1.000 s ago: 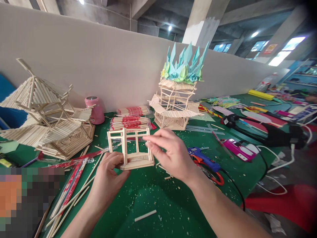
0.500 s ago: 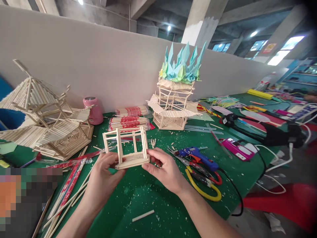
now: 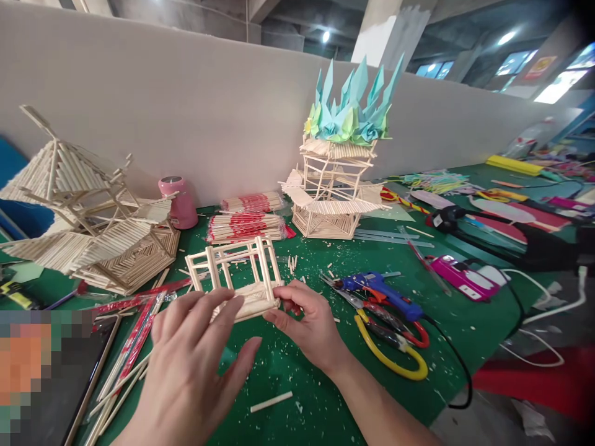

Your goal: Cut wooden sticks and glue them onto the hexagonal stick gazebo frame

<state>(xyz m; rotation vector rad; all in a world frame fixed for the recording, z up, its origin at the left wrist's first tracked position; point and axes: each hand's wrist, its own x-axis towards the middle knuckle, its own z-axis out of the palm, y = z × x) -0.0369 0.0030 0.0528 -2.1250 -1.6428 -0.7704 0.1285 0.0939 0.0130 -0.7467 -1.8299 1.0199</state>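
Observation:
A small open frame of wooden sticks [image 3: 255, 300], with upright posts and a stick floor, is held above the green table. My right hand [image 3: 304, 319] pinches its right lower corner between thumb and fingers. In front of the frame's left side is my left hand [image 3: 193, 353], with fingers stretched and the thumb apart; it hides part of the floor, and whether its fingertips touch the frame I cannot tell. A loose short stick [image 3: 271, 402] lies on the table below the hands.
A blue glue gun [image 3: 379, 291] and yellow-handled pliers [image 3: 395, 353] lie right of my hands. Behind stand a stick tower with paper leaves [image 3: 330, 210] and bundled sticks [image 3: 246, 227]. Another stick house [image 3: 106, 241] and a pink bottle [image 3: 179, 201] are at left. The green table [image 3: 372, 409] carries scraps.
My left hand has let go of the frame's left side and spread its fingers, coming nearer the camera. The frame has tilted slightly, still in my right hand. The view has shifted slightly.

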